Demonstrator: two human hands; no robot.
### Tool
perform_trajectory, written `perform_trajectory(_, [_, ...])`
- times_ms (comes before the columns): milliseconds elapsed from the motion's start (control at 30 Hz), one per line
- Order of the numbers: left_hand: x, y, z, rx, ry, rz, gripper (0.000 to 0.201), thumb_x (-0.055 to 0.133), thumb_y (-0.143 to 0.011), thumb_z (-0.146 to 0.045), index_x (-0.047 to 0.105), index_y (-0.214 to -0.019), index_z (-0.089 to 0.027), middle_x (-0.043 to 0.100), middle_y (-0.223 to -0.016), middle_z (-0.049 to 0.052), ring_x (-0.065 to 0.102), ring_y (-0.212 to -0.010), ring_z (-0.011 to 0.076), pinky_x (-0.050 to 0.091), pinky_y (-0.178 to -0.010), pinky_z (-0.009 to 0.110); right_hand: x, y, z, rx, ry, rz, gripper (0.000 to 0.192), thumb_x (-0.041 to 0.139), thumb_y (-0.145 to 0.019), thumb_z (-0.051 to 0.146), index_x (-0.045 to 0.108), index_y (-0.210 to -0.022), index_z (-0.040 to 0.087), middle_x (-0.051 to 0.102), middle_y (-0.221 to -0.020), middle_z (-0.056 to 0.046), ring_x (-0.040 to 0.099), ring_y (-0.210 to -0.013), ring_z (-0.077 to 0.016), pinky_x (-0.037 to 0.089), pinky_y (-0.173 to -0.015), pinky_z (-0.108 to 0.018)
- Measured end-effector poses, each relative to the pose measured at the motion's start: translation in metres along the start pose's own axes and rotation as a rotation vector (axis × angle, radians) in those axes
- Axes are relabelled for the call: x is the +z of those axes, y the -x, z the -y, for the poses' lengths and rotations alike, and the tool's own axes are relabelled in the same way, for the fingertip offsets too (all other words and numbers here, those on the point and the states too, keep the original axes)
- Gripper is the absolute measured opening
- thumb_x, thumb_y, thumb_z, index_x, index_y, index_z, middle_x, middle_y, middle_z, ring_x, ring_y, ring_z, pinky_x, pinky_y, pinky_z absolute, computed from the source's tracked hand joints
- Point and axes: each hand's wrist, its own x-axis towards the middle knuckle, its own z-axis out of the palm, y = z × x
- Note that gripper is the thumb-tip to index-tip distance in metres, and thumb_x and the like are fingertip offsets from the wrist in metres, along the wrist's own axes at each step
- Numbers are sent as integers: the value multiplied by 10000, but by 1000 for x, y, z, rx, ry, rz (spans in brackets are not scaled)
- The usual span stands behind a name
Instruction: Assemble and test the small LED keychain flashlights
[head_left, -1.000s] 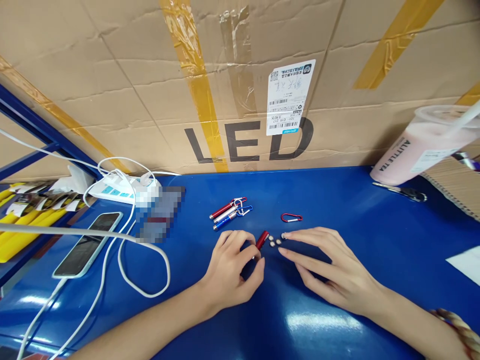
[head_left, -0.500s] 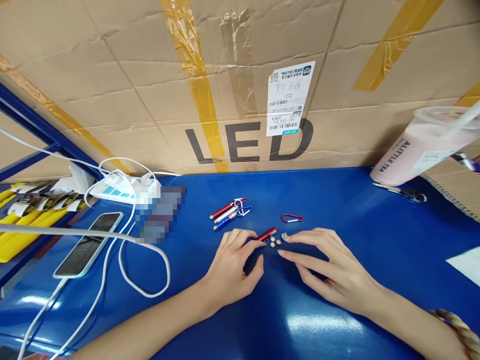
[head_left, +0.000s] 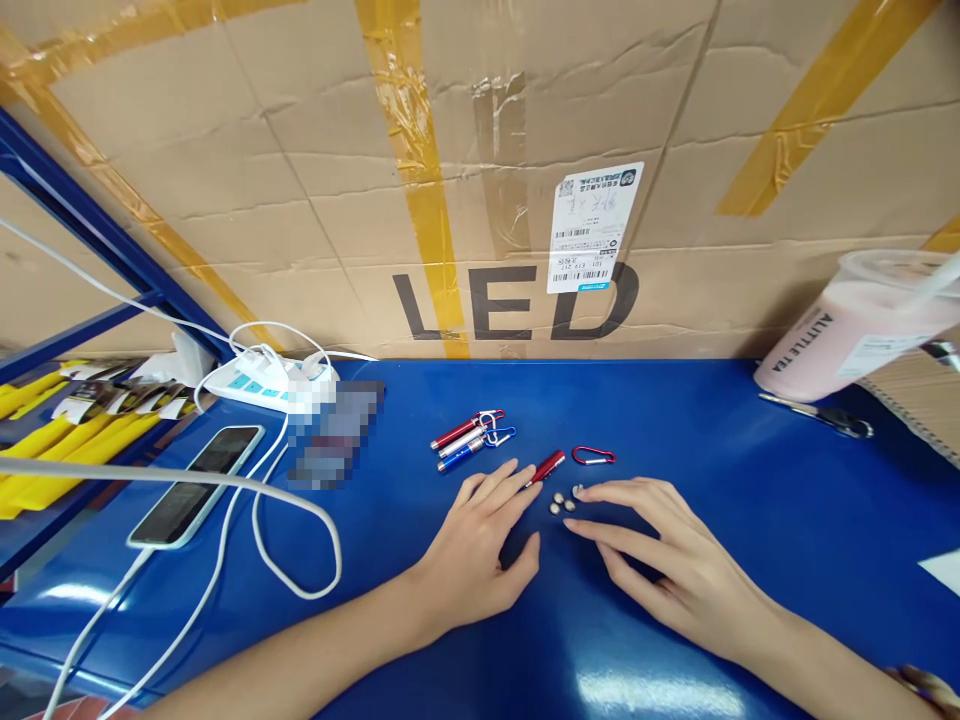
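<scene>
Red torch (head_left: 548,466) released, lying at left hand (head_left: 480,545) fingertips; both hands open, flat, right hand (head_left: 671,560) beside button cells (head_left: 562,501).

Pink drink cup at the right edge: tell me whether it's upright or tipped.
Tipped. The pink drink cup lies on its side, lidded end towards the right, base on the blue table against the cardboard box.
</scene>
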Motion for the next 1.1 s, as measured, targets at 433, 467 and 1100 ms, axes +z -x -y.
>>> perform_trajectory(433, [1, 0, 4, -141, -170, -58, 399, 421, -903, -218, 471, -1293, -149, 483, -1356, 134, 395, -1292, 294, 369, -1017, 504, 1, 2, 1, 32, -28, 24, 273, 524, -859, 103, 622, -1080, 228, 626, -1087, -91, 580, -1017, -203, 489, -823, -374])
perform_trajectory(467, [2, 0, 5, -144, -190, -65, 395, 415, -906, -218, 469, -1292, -153, 471, -1364, 133, 389, -1295, 293, 369, -1018, 503, 1, 1, 1, 26, -26, 23, 269, 526, -857, 99, 623, -1074, 223, 626, -1082, -93, 580, -1014, -203, 491, -818, -374])
perform_trajectory(1100, [4, -1, 10, -124, -218, -158, 288, 418, -910, -153, 505, -1181, -197, 521, -1207, 114, 481, -1122, 268, 392, -887, 423, 2, 2, 3, 86, -98, 26, 283, 496, -863, 68, 609, -1075, 218, 627, -1077, -75, 569, -1023, -176, 467, -841, -376])
